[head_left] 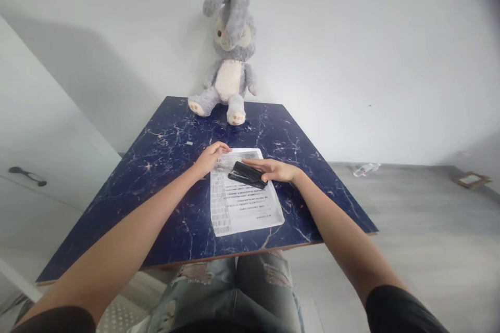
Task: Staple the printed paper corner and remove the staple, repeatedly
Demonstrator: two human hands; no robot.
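Printed sheets of paper point(250, 213) lie on the blue marble-patterned table in front of me. At their upper left corner is my left hand point(211, 158), its fingers bent together over the edge of the paper. My right hand point(275, 170) comes in from the right and grips a black stapler point(247, 174) with the thumb near me and the fingers along the far side. The stapler is over the upper half of the page, its jaw end pointing left. My right fingers cover part of the stapler's right end.
A grey plush rabbit point(228, 78) sits at the table's point(156, 130) far edge against the wall. A small white scrap point(189, 143) lies left of the rabbit's feet. On the floor to the right are a clear plastic item point(366, 169) and a brown box-like object point(472, 180).
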